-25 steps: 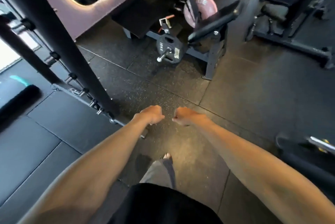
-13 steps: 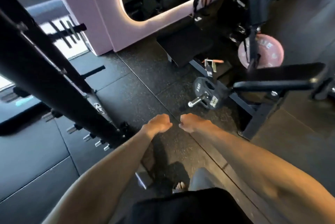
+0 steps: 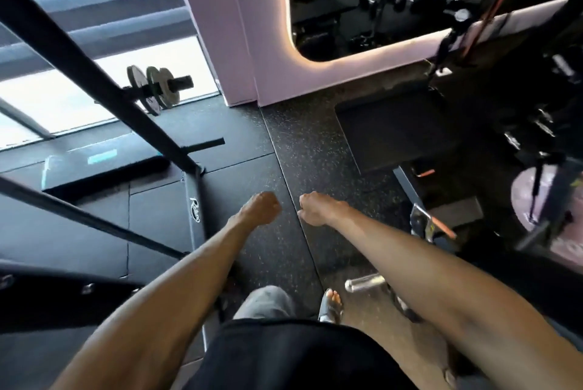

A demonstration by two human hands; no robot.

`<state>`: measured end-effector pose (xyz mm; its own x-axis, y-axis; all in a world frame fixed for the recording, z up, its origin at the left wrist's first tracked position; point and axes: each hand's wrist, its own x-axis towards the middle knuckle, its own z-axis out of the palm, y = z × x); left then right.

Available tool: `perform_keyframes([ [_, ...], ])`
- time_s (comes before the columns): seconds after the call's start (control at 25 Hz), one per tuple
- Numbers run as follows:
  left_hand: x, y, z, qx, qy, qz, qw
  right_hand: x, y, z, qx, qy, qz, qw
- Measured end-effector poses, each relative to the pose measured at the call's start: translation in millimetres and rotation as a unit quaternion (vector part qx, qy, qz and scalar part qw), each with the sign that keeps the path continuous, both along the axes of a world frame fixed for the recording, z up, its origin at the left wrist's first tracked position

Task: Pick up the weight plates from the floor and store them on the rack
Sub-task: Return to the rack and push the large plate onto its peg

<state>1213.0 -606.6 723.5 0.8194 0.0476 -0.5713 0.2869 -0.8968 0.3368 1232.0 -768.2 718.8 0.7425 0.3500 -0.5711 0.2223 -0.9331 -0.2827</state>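
Note:
Both my arms reach forward over the dark rubber floor. My left hand is curled into a fist and holds nothing. My right hand is curled the same way, a short gap apart from the left. Several dark weight plates hang on a horizontal peg of the black rack at the upper left, far ahead of my hands. A pink plate shows at the right edge, partly hidden behind black machine parts. A steel peg end pokes out by my right forearm.
A black floor pad with a teal stripe lies at the left under the rack bars. A pink wall column and a lit mirror stand ahead. A black bench machine fills the right. My foot in a sandal is below.
The view has swung to the left: the bench machine and pink plate slid to the right edge, and the rack peg with its plates came into sight. Both fists stay curled and close together.

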Motion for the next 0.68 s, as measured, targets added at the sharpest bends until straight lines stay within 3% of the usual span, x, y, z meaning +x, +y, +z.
perform_keyframes([
  [0.2, 104.3, 17.4, -4.2, -0.073, 0.015, 0.150, 0.986, 121.1, 17.6, -0.6, 0.012, 0.007, 0.046, 0.999],
  [0.56, 317.3, 81.9, -25.5, -0.133, 0.040, 0.251, 0.958, 336.3, 119.8, -14.1, 0.045, 0.003, 0.094, 0.995],
  [0.68, 362.8, 126.4, -31.1, -0.166, 0.030, 0.348, 0.922, 398.7, 167.5, -17.2, 0.065, 0.015, 0.100, 0.993],
])
